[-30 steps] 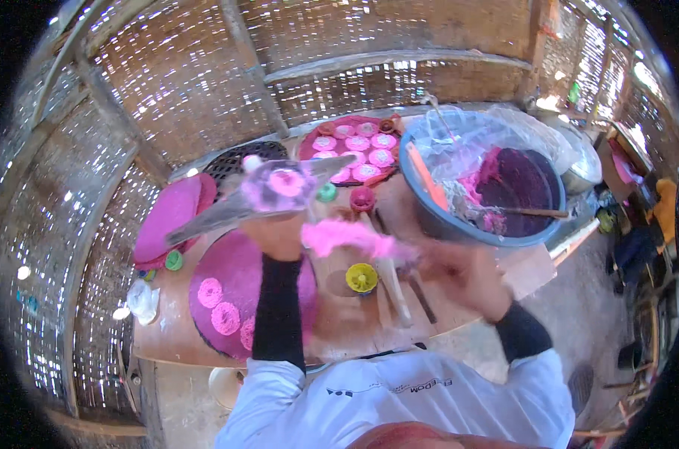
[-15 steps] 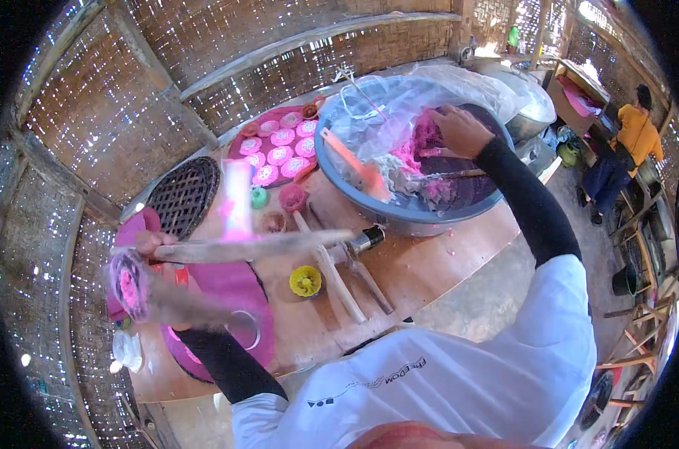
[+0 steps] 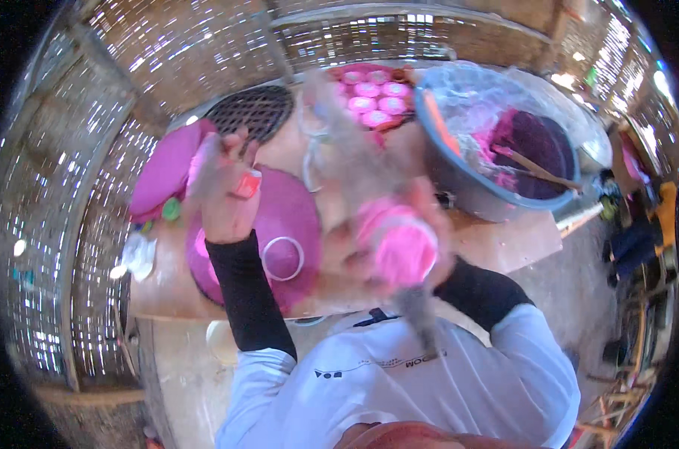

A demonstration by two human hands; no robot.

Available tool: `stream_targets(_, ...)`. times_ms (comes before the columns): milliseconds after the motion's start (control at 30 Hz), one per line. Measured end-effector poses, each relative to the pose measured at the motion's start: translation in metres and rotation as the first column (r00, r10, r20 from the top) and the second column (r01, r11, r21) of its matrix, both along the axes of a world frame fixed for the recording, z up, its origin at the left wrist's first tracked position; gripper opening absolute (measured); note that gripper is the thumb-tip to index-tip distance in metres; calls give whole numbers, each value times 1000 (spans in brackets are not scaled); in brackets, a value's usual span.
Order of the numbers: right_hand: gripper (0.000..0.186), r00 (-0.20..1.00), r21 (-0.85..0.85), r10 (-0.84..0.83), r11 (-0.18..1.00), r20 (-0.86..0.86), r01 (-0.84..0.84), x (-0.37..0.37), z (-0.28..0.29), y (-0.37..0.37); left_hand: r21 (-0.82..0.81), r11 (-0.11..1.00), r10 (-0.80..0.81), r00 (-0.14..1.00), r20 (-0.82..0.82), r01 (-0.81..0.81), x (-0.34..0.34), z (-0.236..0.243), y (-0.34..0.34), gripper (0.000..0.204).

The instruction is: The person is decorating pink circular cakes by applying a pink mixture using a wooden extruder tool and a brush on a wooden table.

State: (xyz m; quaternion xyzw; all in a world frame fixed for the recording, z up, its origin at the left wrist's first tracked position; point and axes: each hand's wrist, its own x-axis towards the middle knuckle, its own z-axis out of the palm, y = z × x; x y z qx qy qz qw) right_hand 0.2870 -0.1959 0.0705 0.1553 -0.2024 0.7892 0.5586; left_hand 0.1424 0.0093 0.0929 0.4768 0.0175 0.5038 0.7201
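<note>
My right hand (image 3: 442, 251), blurred, grips a wooden pressing tool (image 3: 354, 146) in front of my body. A round cup packed with pink dough (image 3: 405, 253) faces up on the tool, its pale rim showing. My left hand (image 3: 231, 198), smeared by motion, is raised over the left side of a purple round mat (image 3: 298, 202). A red band or patch (image 3: 247, 184) shows at that hand; I cannot make out whether its fingers hold anything. On the mat's near side lies a white ring (image 3: 282, 259).
A large blue basin (image 3: 496, 198) holds pink dough (image 3: 504, 135), a wooden stick (image 3: 537, 166) and plastic sheeting. Behind are a tray of pink-and-white discs (image 3: 365, 90) and a dark woven tray (image 3: 249, 108). Another person (image 3: 635, 239) stands at the far right.
My right hand has left the basin and now holds the dough-filled tool before me. The tool has moved from left to centre and turned upright. My view has shifted left.
</note>
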Motion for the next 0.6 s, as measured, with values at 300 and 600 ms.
stream_targets(300, 60, 146, 255, -467, 688, 872, 679, -22, 24, 27, 896, 417, 841, 440, -315, -155, -73, -32, -68, 39)
stream_targets(600, 76, -373, 874, -797, 476, 475, 95, -44, 48, 53, 812, 577, 736, 372, -565, 89, -88, -21, -85, 41)
